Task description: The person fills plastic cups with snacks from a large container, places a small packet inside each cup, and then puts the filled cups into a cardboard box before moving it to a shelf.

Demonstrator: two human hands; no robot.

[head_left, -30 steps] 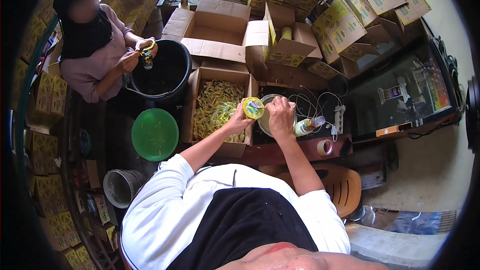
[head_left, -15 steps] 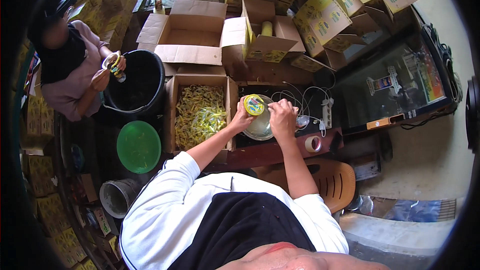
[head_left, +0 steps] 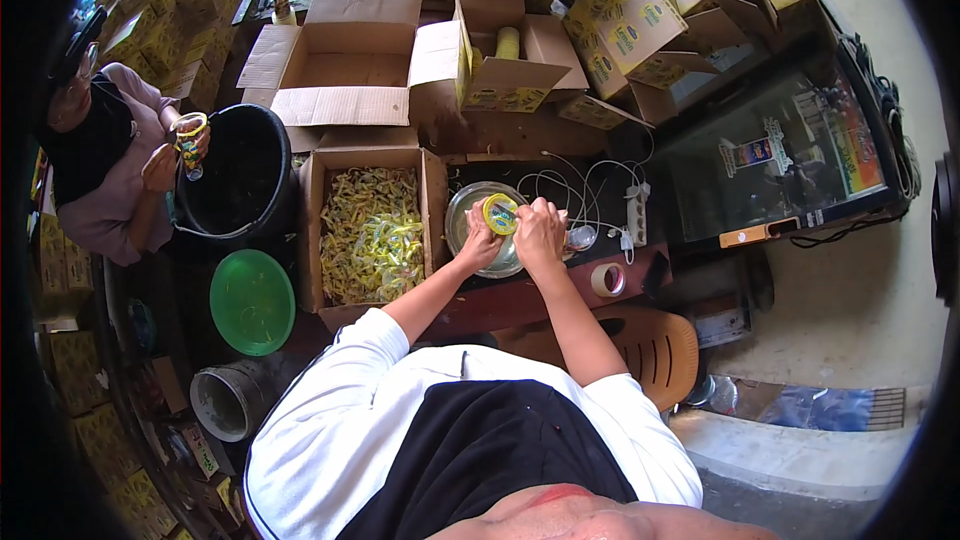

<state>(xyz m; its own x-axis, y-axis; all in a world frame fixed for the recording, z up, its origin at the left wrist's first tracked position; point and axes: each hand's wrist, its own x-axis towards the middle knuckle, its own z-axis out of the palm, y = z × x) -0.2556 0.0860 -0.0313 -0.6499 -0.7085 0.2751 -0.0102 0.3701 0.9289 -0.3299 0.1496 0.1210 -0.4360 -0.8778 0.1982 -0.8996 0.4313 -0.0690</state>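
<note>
My left hand (head_left: 478, 243) is wrapped round a small container with a yellow, printed round lid (head_left: 500, 214), its lid tipped toward me. Close against the lid's right edge is my right hand (head_left: 540, 238), its fingers pinched together. Whatever sits between those fingertips is too small to make out. Beneath both hands stands a clear round bowl (head_left: 459, 210), partly covered by them. To the left, an open cardboard box (head_left: 435, 202) is full of small yellow-wrapped pieces (head_left: 372, 230).
A co-worker at the left holds a clear yellow-rimmed jar (head_left: 190, 145) beside a black bucket (head_left: 240, 225). Nearer are a green round tray (head_left: 252, 302) and a grey bucket (head_left: 222, 405). White cables, a power strip (head_left: 637, 215) and a tape roll (head_left: 607, 280) lie at right; open cartons (head_left: 345, 105) stand behind.
The view has shifted, so the scene sits further left. The lid now tilts more to the side, with my right hand closer against it. The co-worker's jar is now upright.
</note>
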